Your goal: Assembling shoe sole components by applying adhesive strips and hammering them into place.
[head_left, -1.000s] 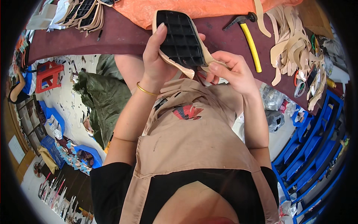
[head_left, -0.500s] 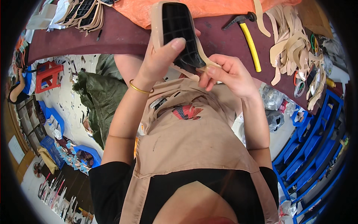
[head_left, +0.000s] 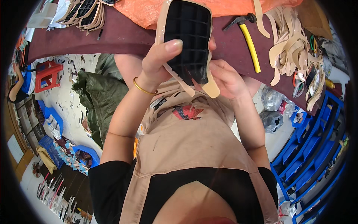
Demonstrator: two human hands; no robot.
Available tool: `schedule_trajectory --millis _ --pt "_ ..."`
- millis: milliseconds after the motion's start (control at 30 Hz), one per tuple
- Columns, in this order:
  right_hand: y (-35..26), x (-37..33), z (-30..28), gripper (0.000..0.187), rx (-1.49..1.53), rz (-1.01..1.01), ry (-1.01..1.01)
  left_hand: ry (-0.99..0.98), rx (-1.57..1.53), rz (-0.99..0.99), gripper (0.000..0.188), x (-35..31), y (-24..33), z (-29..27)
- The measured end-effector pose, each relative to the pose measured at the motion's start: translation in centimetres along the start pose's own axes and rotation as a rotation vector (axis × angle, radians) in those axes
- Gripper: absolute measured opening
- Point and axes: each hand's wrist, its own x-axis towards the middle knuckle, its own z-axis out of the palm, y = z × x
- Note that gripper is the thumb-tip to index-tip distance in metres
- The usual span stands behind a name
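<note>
"Starting with the black panel (head_left: 186,28), where is it?"

"Held up, its lower end above the apron (head_left: 194,142) and its top over the table (head_left: 123,35), as seen from the head. A tan strip (head_left: 160,33) borders it, with two tails (head_left: 212,90) at the bottom."

"And the hands?"

"The left hand (head_left: 154,61) is wrapped round the panel, thumb on the dark face, a fingertip showing at the opposite edge. The right hand (head_left: 228,80) is curled in by the lower right edge; whether it pinches anything, I can't tell."

"How would it handle?"

"Light, I'd guess, and fairly stiff across the gridded part. The tails look thin and bendy. The strip shines, so it may be slick or tacky. I'd take it by its two sides, never by a tail."

"What about room?"

"Leftward, maroon tabletop runs to a stack of similar panels (head_left: 91,16), with a small dark stick (head_left: 100,34) on the way. Rightward it runs to a yellow-handled hammer (head_left: 250,48), then a heap of tan strips (head_left: 291,48). An orange sheet (head_left: 223,9) lies beyond, so sideways looks easier than forward."
</note>
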Motion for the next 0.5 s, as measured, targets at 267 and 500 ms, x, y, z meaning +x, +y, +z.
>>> schedule_trajectory --millis 267,500 --pt "-0.6 -0.1 1.5 0.025 -0.386 0.06 0.216 -0.01 0.234 0.126 0.077 0.2 -1.0 -0.1" --pt "-0.6 -0.9 3.0 0.021 0.016 0.109 0.076 -0.016 0.289 0.218 0.08 0.8 0.1 0.2"
